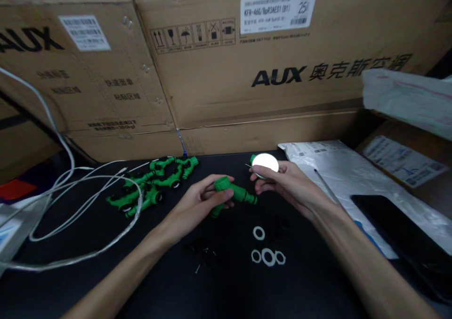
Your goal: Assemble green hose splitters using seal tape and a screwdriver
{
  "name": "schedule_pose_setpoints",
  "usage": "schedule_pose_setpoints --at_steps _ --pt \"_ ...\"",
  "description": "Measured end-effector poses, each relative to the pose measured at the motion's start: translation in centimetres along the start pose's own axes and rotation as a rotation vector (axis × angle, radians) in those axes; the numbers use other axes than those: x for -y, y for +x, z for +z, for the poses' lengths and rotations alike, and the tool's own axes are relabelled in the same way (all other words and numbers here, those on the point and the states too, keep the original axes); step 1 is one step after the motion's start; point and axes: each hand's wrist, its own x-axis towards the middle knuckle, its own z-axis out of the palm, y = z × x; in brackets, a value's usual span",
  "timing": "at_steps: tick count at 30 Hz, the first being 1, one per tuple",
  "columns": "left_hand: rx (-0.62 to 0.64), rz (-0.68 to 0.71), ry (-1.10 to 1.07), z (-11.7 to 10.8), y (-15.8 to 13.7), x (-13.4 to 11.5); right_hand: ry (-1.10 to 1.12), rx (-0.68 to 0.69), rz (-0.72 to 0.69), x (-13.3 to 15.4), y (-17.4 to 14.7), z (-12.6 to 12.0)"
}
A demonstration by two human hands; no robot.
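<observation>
My left hand is closed around a green plastic pipe fitting, a branched piece with a wide collar at one end and a narrower, ringed end pointing right. To its right, my right hand grips a round disc with a bright, glaring face; its kind cannot be made out. A bit of green and a thin pin show at the disc's left edge. The two held things are apart. Below them on the black table lie a white ring and several white nuts and rings.
More green fittings lie in a pile at left, beside looped white cables. Small dark parts and screws lie near the front. A silver package, a thin rod and a black phone are at right. Large cartons stand behind.
</observation>
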Motion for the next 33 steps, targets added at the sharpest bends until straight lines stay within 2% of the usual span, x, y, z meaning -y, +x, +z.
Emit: schedule_pose_setpoints --at_steps 5,11,14,17,19,26,29,33 --pt "-0.048 -0.073 -0.177 -2.4 0.9 1.7 0.081 0.059 -0.006 -0.9 -0.2 1.5" --pt "-0.042 -0.115 -0.222 -2.7 0.9 3.7 0.145 0.152 0.089 -2.1 -0.7 3.2" --pt "-0.024 -0.085 -0.07 -2.8 0.9 4.2 0.173 0.136 0.095 -2.6 -0.9 3.8" --pt "-0.021 0.067 0.193 -3.1 1.0 4.6 0.193 0.147 0.109 -2.9 -1.1 4.3" --pt "-0.009 0.114 0.268 -3.2 1.0 4.6 0.184 0.141 0.104 -2.9 -1.2 4.5" --pt "-0.044 0.126 0.336 -2.9 0.7 3.9 -0.089 -0.107 -0.066 -1.7 -0.8 3.4" --pt "-0.034 0.084 0.292 -2.7 0.6 4.0 -0.203 -0.121 -0.105 -1.0 -0.7 3.1" --pt "-0.021 0.095 0.18 -2.3 0.3 4.1 -0.307 -0.082 -0.122 -0.9 -0.6 3.1"
